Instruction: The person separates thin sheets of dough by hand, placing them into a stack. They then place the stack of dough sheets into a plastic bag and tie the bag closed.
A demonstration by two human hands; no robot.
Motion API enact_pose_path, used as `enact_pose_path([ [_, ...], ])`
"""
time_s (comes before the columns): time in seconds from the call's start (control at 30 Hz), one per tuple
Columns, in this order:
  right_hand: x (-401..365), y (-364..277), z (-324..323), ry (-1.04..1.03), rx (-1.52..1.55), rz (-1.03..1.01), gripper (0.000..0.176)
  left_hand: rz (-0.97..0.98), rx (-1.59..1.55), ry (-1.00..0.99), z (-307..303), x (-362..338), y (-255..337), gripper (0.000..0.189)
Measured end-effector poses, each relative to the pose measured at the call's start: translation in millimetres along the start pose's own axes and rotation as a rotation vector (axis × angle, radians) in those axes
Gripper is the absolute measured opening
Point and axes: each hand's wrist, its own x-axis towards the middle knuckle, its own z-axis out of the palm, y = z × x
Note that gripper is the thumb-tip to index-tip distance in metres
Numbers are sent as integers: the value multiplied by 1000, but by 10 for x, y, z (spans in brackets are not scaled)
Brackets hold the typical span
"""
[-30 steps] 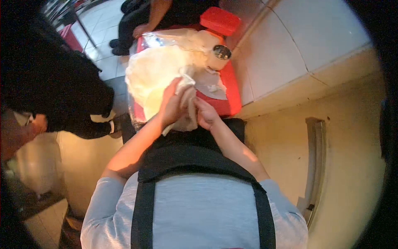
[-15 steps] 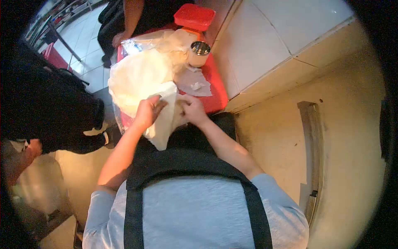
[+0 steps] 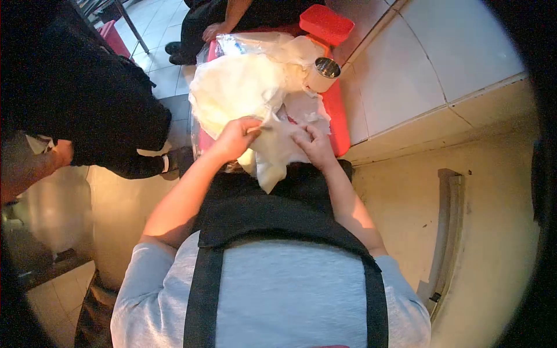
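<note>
Head view: pinches the pale sheet point(image 3: 272, 152) at left with left hand point(image 3: 233, 141), at right with right hand point(image 3: 319, 149), and dangles its pointed end nearward!

Both hands point(image 3: 272, 142) raised close together ahead of the torso, fingers curled, forearms point(image 3: 270, 203) angled inward.

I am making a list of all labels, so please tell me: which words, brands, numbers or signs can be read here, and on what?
None can be read.
Clear plastic: bluish marks, too blurred to read.
Held pale sheet, round container, red tub: no text that I can make out.
</note>
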Motion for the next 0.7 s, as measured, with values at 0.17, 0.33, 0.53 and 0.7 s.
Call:
enact_pose_path([
  [0.17,87,-86,107,-39,-293,-85,31,50,71,19,28,-117,76,10],
  [0.33,27,-296,176,-143,-410,-89,26,-129,91,119,-55,-159,215,20],
  [0.53,71,-112,-57,17,-97,25,25,-130,143,241,-181,-207,135,21],
  [0.7,27,-258,65,-212,-248,-116,26,-6,-19,-49,-20,-240,73,26],
])
